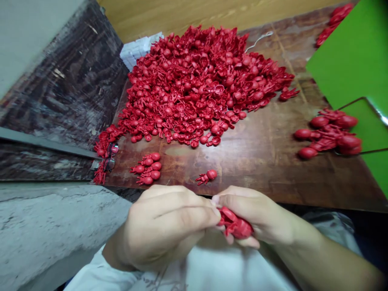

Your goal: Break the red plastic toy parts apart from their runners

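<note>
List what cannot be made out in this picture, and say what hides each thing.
All in the head view:
- Part of the red figure: covered by the fingers of the left hand and right hand.
- Inside of the pile: hidden by its outer pieces.
- Part of the white stack: behind the pile.
- Far side of the green panel: cut off by the right edge.

One red figure (241,227) is held by two hands (165,222) (268,216); on the worktop (260,161), one lone figure (211,174) is laid near the front edge, one uncountable heap (194,85) toward the back.
</note>
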A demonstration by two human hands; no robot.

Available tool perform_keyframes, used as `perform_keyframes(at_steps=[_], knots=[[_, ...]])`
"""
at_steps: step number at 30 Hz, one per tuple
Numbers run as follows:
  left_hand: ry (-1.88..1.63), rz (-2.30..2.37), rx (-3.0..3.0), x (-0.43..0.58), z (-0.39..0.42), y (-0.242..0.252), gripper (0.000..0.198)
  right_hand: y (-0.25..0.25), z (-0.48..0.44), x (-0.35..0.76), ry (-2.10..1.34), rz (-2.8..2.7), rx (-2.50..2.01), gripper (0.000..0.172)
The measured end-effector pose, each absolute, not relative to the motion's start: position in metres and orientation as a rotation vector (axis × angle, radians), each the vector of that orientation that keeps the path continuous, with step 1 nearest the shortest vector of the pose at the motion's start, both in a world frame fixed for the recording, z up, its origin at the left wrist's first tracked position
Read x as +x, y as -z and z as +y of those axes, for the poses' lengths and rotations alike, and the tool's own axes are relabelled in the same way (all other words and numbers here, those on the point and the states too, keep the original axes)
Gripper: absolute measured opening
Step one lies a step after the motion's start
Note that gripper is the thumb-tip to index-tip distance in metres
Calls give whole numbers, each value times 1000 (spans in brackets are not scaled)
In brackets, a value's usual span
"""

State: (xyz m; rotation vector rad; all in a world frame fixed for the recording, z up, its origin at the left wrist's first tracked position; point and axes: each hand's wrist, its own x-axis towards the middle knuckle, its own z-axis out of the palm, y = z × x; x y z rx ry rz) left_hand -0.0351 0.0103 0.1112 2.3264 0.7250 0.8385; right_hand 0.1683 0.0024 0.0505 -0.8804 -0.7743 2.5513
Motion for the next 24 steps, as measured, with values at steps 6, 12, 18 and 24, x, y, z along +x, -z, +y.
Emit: perform_keyframes(at_steps=[6, 12, 18, 24], knots=[[-791, 734, 2350, -37, 12, -105, 25, -43, 1, 158, -2561, -659, -860, 31], [-776, 727, 2243, -31, 6, -94, 17, -44, 0, 154, -2547, -730, -949, 31], [-854, 763, 2189, -30, 9, -89, 17, -40, 5, 157, -2398, -848, -940, 41], [-1027, 840, 2078, -29, 4, -80, 24, -36, 8, 173, -1479, -1468, -936, 69]])
